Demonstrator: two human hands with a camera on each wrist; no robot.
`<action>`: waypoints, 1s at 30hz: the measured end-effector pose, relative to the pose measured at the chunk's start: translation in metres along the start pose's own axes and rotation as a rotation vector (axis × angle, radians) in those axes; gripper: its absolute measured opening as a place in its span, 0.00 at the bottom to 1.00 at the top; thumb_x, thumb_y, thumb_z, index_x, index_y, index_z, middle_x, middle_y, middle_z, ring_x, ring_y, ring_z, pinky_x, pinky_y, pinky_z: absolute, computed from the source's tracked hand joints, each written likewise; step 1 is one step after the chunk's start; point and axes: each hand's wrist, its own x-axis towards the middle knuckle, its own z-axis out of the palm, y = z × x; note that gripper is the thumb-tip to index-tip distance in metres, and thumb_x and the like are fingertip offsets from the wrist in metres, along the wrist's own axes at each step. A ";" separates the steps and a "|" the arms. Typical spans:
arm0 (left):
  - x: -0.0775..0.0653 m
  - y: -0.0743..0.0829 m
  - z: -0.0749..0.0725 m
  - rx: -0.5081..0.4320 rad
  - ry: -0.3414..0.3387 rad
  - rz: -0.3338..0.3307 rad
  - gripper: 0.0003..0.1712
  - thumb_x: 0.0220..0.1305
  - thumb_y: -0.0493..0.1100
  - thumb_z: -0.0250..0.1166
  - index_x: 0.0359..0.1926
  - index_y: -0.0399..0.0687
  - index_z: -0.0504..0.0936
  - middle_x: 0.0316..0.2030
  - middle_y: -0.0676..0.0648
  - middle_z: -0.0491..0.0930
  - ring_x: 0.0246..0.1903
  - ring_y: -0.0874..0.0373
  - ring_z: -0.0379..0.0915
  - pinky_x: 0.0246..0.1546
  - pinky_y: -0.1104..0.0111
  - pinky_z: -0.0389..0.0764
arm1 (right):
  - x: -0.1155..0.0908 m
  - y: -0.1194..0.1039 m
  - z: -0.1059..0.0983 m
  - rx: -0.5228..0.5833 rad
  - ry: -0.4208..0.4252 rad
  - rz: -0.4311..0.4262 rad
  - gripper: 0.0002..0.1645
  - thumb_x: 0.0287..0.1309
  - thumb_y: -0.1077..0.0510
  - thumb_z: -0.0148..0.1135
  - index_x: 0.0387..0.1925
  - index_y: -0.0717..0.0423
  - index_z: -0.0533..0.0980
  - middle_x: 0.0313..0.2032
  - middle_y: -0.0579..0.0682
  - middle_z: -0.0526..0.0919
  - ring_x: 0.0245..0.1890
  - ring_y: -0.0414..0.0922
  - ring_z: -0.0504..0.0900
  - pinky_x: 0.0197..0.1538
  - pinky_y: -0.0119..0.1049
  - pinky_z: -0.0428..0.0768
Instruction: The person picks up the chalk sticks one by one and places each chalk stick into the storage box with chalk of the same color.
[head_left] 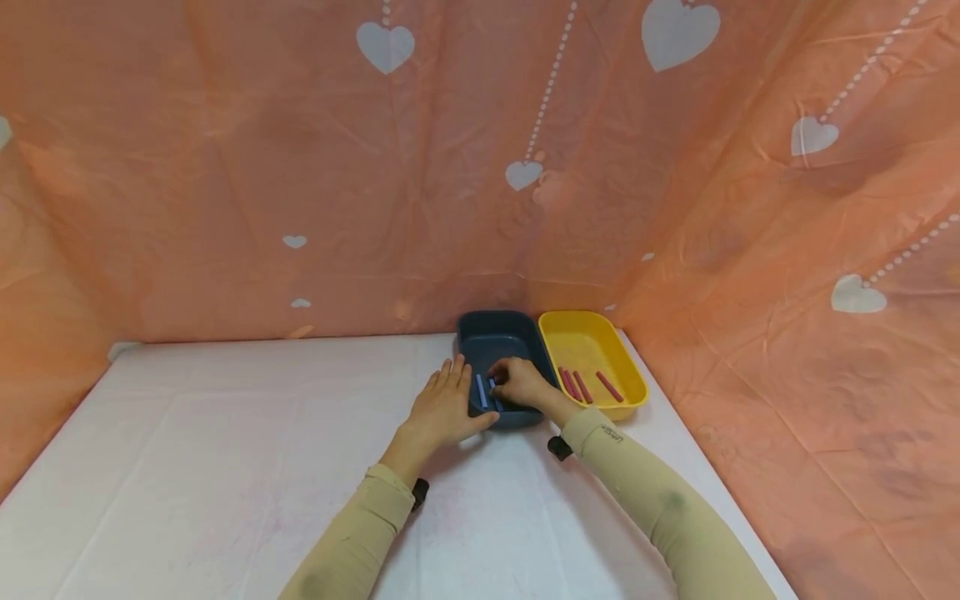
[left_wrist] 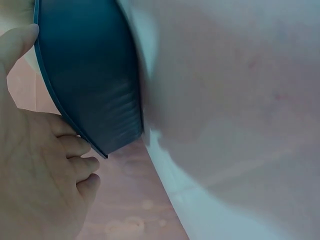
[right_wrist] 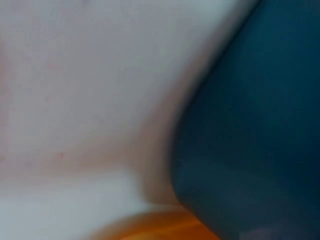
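A dark blue tray (head_left: 498,323) stands at the back of the table with several thin blue sticks (head_left: 482,392), like chalk, in its near end. My left hand (head_left: 446,408) rests along the tray's left rim with fingers extended and thumb over the near edge. In the left wrist view, that thumb and the fingertips touch the tray's rim (left_wrist: 47,82). Reaching into the tray from the right, my right hand (head_left: 519,383) has bent fingers and pinches a blue stick (head_left: 492,384). The right wrist view shows only the tray's outer wall (right_wrist: 250,125), with the hand out of sight.
A yellow tray (head_left: 577,321) stands against the blue one on its right, holding several red sticks (head_left: 582,387). White cloth covers the table (head_left: 225,467). An orange curtain (head_left: 450,167) with hearts hangs close behind the trays and along the right side.
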 end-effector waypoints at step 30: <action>-0.075 -0.062 -0.059 0.098 0.172 -0.114 0.56 0.69 0.70 0.60 0.80 0.35 0.55 0.82 0.35 0.45 0.80 0.35 0.39 0.78 0.41 0.45 | -0.071 -0.011 -0.021 -0.232 0.332 -0.112 0.37 0.71 0.46 0.62 0.74 0.59 0.69 0.71 0.61 0.72 0.70 0.62 0.71 0.73 0.62 0.64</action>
